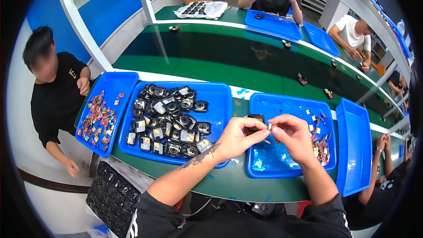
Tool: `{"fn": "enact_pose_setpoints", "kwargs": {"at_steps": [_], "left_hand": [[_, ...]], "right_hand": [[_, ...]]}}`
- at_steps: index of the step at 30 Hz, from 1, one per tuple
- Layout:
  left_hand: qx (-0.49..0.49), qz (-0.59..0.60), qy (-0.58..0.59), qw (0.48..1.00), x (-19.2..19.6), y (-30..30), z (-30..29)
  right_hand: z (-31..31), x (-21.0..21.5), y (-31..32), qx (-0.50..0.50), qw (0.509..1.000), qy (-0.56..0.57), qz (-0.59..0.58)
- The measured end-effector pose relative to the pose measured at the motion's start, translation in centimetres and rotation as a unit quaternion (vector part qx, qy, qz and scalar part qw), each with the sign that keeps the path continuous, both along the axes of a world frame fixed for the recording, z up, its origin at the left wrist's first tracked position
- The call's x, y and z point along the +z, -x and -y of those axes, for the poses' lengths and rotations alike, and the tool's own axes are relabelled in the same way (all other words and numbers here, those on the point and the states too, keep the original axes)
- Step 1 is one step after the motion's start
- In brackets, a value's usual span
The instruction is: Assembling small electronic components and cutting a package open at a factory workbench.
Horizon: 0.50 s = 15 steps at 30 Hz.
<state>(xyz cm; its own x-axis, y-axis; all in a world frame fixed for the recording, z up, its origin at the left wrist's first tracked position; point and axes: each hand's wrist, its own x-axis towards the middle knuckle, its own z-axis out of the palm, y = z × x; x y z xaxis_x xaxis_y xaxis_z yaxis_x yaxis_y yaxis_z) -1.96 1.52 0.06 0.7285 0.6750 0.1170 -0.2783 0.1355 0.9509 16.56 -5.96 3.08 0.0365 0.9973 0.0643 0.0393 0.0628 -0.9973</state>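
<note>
My left hand (pixel 233 139) grips a black watch case (pixel 255 121) between thumb and fingers. Against its edge, my right hand (pixel 293 134) pinches a small whitish part (pixel 269 126). Both hands meet above a blue tray (pixel 286 102) that holds scraps of blue film (pixel 260 164) and small circuit pieces with red wires (pixel 324 147). To the left, a larger blue tray (pixel 220 90) is heaped with black watch cases (pixel 174 119); some show round backs, others pale, flat faces.
Far left, a blue tray (pixel 108 81) holds many small wired parts (pixel 99 119); a person (pixel 57 88) stands beside it. At right is another blue tray (pixel 354 150). A dark green conveyor belt (pixel 211 57) runs beyond, with co-workers across it. A black moulded tray (pixel 112 198) stands below the table.
</note>
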Motion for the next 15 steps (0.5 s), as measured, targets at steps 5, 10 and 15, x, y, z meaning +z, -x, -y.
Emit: {"fn": "enact_pose_setpoints", "kwargs": {"at_steps": [5, 10, 15], "left_hand": [[-0.020, 0.026, -0.025, 0.999, -0.2, -0.3, 0.0], [-0.016, -0.026, -0.038, 0.999, 0.1, -0.2, 0.1], [0.083, 0.034, 0.000, 0.996, -0.2, -0.7, 0.4]], "right_hand": [[-0.1, -0.2, 0.4, 0.029, 0.995, -0.022, -0.097], [-0.3, -0.5, -0.3, 0.033, 0.995, -0.057, -0.073], [1.2, 1.3, -1.2, -0.124, 0.982, -0.112, 0.090]]}}
